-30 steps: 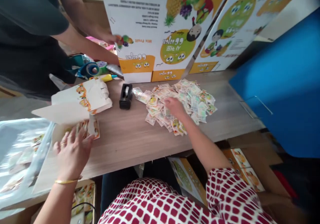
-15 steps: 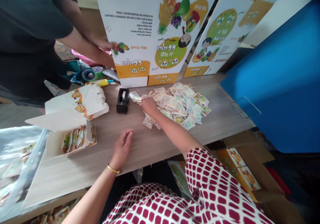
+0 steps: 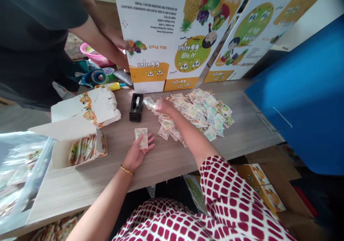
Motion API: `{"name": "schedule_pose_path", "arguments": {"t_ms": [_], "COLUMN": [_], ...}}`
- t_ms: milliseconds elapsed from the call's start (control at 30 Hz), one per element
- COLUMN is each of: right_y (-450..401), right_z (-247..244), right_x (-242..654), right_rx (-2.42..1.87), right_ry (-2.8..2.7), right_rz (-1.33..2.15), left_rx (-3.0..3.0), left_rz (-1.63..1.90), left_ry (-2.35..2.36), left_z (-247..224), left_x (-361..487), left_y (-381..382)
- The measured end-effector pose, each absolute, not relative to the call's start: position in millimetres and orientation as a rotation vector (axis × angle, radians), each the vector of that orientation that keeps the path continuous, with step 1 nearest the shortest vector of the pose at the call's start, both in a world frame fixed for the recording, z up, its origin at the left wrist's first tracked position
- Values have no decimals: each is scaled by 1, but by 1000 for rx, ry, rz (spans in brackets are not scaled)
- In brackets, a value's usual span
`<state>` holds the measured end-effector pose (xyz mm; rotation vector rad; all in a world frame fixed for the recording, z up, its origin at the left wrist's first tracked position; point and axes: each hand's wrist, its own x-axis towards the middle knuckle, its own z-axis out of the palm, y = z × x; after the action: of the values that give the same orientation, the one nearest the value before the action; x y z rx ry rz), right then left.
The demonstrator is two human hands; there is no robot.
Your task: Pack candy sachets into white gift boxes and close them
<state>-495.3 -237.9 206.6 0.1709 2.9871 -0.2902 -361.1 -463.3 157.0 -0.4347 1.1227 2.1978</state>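
Sachet (image 3: 144, 136) freshly pinned by left hand (image 3: 133, 156), fingers spread | pile (image 3: 200, 111) beside curled right hand (image 3: 166, 107), its hold unclear | one sachet apart from pile

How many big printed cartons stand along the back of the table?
2: left carton behind tape dispenser and packet pile; right carton beside it. More may be hidden.

Left of the tape dispenser (image 3: 136, 107), the open packet box (image 3: 88, 147) blocks us; nearer us, bare tabletop (image 3: 114, 176) leaves room.
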Motion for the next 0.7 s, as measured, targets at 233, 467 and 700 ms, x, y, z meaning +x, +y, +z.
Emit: {"name": "schedule_pose_path", "arguments": {"t_ms": [233,467,700], "right_y": [-215,-234,-248], "right_z": [217,238,221], "right_x": [-486,-412,-488], "right_rx": [182,-228,-373], "right_ry": [3232,2495,2673], "right_rz": [-384,-1180,-742], "left_rx": [-432,-247,-184], "left_rz": [2178,2109,2059], "left_ry": [1240,1130,1151], "left_z": [156,164,164], "left_x": [-370,-379,-372], "left_y": [-477,-469,-482]}}
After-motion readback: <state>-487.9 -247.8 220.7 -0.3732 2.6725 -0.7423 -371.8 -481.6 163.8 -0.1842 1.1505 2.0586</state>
